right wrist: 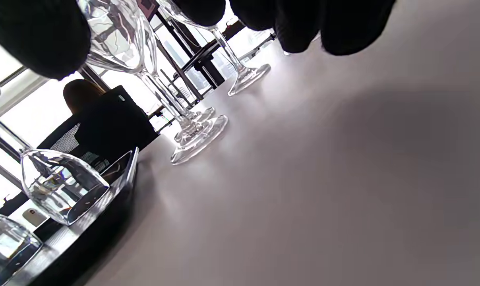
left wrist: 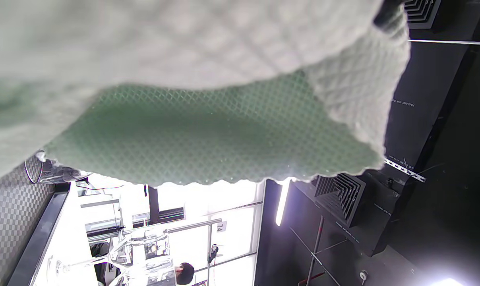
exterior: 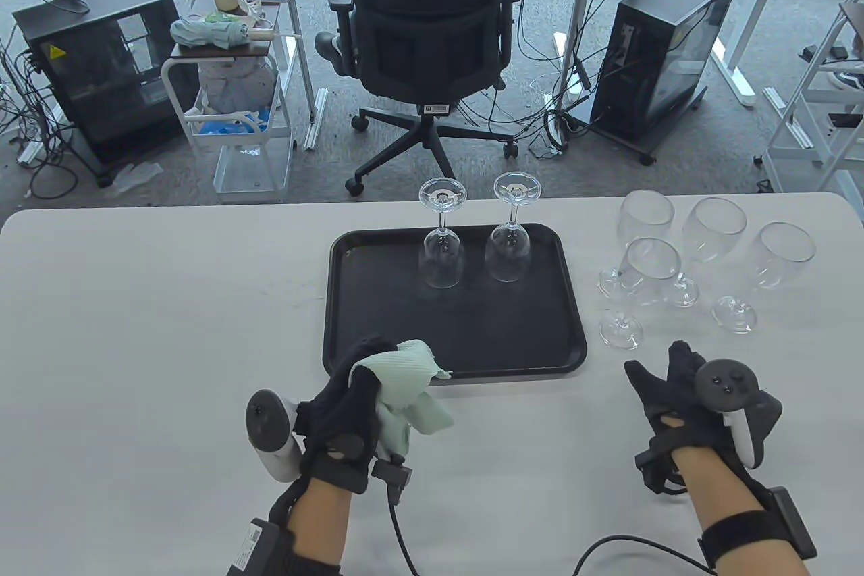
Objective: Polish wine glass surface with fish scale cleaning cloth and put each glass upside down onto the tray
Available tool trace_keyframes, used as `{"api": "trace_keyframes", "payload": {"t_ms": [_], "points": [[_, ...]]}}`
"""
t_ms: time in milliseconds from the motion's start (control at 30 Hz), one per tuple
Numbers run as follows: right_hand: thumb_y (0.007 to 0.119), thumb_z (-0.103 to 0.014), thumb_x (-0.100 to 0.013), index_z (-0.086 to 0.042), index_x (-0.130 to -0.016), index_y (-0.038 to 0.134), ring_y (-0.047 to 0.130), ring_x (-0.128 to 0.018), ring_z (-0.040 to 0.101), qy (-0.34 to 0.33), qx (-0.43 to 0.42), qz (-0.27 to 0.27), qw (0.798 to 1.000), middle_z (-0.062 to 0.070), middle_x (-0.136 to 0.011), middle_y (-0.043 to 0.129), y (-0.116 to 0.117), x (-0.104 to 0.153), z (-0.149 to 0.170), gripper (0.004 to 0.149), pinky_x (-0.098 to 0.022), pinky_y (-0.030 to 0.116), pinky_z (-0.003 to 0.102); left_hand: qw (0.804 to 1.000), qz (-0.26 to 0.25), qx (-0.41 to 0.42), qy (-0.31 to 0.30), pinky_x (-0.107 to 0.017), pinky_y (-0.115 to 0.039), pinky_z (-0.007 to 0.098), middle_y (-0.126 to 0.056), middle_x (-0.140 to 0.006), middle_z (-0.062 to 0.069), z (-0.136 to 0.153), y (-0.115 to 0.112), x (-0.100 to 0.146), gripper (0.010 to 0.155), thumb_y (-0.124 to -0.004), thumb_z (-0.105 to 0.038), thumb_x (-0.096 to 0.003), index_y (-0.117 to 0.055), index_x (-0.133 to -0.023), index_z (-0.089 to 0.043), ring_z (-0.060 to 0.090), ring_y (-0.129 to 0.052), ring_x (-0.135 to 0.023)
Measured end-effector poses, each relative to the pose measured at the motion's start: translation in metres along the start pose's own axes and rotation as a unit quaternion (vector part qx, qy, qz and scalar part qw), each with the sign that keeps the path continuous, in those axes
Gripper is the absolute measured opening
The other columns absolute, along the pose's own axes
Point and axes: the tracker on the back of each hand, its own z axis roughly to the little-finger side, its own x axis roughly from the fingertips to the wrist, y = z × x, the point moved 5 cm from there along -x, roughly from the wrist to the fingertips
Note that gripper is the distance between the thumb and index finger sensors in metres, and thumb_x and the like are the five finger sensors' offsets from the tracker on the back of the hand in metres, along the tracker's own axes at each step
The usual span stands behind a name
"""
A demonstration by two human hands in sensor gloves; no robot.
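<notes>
My left hand (exterior: 361, 377) grips the pale green fish scale cloth (exterior: 408, 390) just in front of the black tray (exterior: 378, 333); the cloth (left wrist: 208, 131) fills most of the left wrist view. Two wine glasses (exterior: 442, 245) (exterior: 509, 238) stand upside down at the back of the tray. Several upright glasses stand on the white table to the tray's right, the nearest one (exterior: 644, 275) just beyond my right hand (exterior: 665, 377). That hand holds nothing, its fingers relaxed and extended toward this glass (right wrist: 117, 43). The fingertips (right wrist: 335, 28) hang above the table.
The white table (exterior: 169, 306) ends at a far edge behind the tray. Beyond it stand an office chair (exterior: 425, 29), a trolley (exterior: 236, 96) and two computer cases. A cable runs from each wrist toward the table's near edge.
</notes>
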Motion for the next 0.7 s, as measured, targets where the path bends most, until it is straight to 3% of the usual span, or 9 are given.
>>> {"api": "trace_keyframes", "payload": {"t_ms": [300, 500, 700], "points": [[0.09, -0.067, -0.041, -0.026, -0.109, 0.044, 0.034, -0.103, 0.048, 0.082, -0.04, 0.003, 0.996, 0.015, -0.116, 0.036, 0.031, -0.053, -0.02, 0.091, -0.069, 0.047, 0.068, 1.0, 0.005, -0.007, -0.006, -0.061, -0.077, 0.063, -0.065, -0.11, 0.006, 0.0, -0.001, 0.0, 0.051, -0.064, -0.054, -0.0579, -0.071, -0.099, -0.025, 0.038, -0.072, -0.097], [0.091, -0.059, -0.044, -0.031, -0.103, 0.061, 0.027, -0.101, 0.047, 0.133, -0.11, 0.007, 0.985, 0.017, -0.115, 0.041, 0.041, -0.073, -0.016, 0.073, -0.069, 0.033, 0.065, 1.0, 0.0, -0.004, -0.009, -0.061, -0.077, 0.063, -0.065, -0.11, 0.006, -0.002, 0.002, 0.001, 0.051, -0.064, -0.054, -0.058, -0.071, -0.099, -0.025, 0.038, -0.072, -0.097], [0.091, -0.049, -0.046, -0.033, -0.09, 0.08, 0.031, -0.101, 0.046, 0.136, -0.122, 0.026, 0.983, 0.016, -0.112, 0.051, 0.038, -0.076, -0.016, 0.048, -0.069, 0.033, 0.065, 1.0, -0.003, -0.002, -0.009, -0.061, -0.076, 0.063, -0.065, -0.11, 0.006, -0.003, 0.004, 0.0, 0.051, -0.064, -0.054, -0.058, -0.071, -0.099, -0.025, 0.038, -0.072, -0.097]]}}
